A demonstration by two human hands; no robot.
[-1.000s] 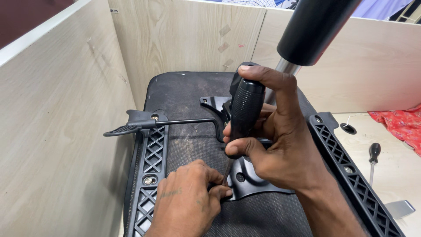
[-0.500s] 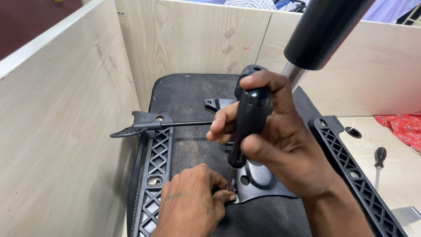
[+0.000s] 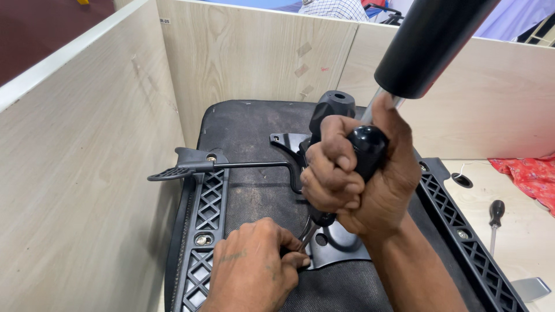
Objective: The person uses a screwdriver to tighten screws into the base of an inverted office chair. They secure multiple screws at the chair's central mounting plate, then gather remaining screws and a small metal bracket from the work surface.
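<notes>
On your right, a spare black-handled screwdriver (image 3: pixel 495 222) lies on the pale bench (image 3: pixel 520 254), red patterned cloth (image 3: pixel 529 176) just beyond it, a metal plate (image 3: pixel 531 288) near the bench edge. Wood-grain partition panels (image 3: pixel 254 58) wall you in left and front

The light on my bench is bright and even, seemingly from overhead. Shadows under my right hand (image 3: pixel 358 179) are soft. A small glint sits on the black screwdriver handle (image 3: pixel 370 150). The black cylinder (image 3: pixel 430 43) close to the camera looks slightly soft; edges bend a little.
</notes>
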